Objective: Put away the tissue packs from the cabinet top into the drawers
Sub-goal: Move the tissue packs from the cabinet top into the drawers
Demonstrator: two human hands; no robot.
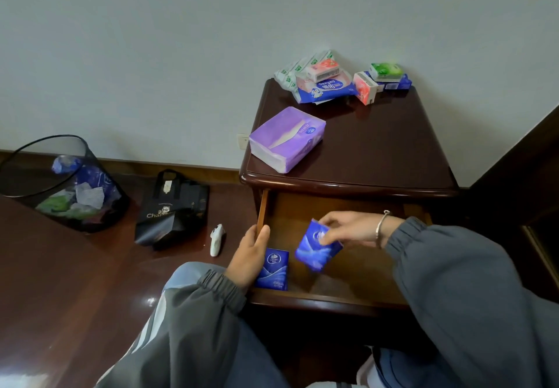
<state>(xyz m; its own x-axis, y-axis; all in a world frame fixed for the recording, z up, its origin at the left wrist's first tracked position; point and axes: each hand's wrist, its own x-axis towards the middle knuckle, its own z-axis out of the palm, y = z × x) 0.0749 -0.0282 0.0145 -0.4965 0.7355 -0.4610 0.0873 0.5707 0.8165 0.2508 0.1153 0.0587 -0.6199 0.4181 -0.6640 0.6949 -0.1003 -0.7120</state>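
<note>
Sleeves: two grey cuffed sleeves [211,306] are seen lowest in view.
Left hand [252,254]: clamped on the left wall of the pulled-out brown wooden drawer [332,299], thumb hooked over its edge.
Right hand [354,229]: a tilted dark blue pocket tissue pack [317,250] is pinched in the fingertips and held over the drawer floor.
Second blue pack [272,269]: stood upright in the drawer's front-left corner, just beside the left hand.
Dark wooden cabinet top [378,151]: a purple soft tissue pack [287,139] is laid front-left; a heap of mixed packs [325,89] is piled by the wall.
Floor: a black mesh bin [60,182] is seen well to the left.

blue pack [317,248]: held tilted above open drawer [363,269] | second blue pack [272,269]: laid flat in drawer's front-left corner | purple pack [287,139]: set on counter above drawer
</note>
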